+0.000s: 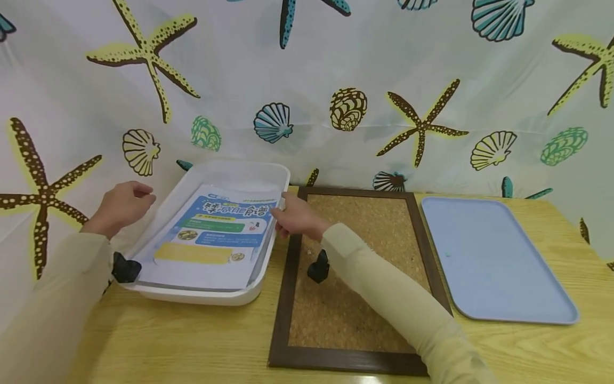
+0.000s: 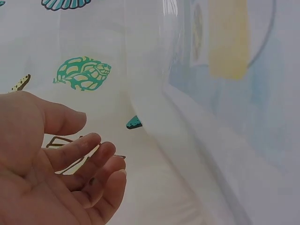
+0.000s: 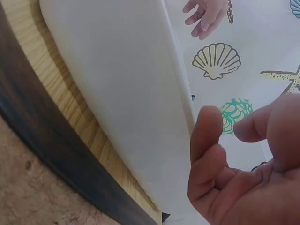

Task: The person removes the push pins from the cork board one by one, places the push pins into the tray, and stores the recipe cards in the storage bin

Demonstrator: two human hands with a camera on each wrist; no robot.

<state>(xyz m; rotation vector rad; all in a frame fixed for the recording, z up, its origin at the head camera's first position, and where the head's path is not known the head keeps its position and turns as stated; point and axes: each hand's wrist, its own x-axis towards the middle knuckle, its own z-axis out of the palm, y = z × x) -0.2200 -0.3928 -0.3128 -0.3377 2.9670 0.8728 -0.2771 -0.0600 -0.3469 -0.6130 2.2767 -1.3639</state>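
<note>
A white plastic tub (image 1: 206,296) stands at the left of the table. Inside it lies a printed sheet (image 1: 203,224) in blue, green and yellow; in the left wrist view it looks glossy, like clear film. My left hand (image 1: 123,207) hovers beside the tub's left rim, its fingers loosely bent and nothing between them, as the left wrist view shows. At the opposite rim is my right hand (image 1: 298,216), its fingertips overlapping the edge. The right wrist view shows thumb and fingers apart, with a gap and no object between.
A cork board (image 1: 369,298) with a dark wooden frame lies right of the tub, under my right forearm. Farther right is a shallow light-blue tray (image 1: 499,261). A curtain (image 1: 316,69) printed with shells and starfish hangs behind the wooden table (image 1: 192,341).
</note>
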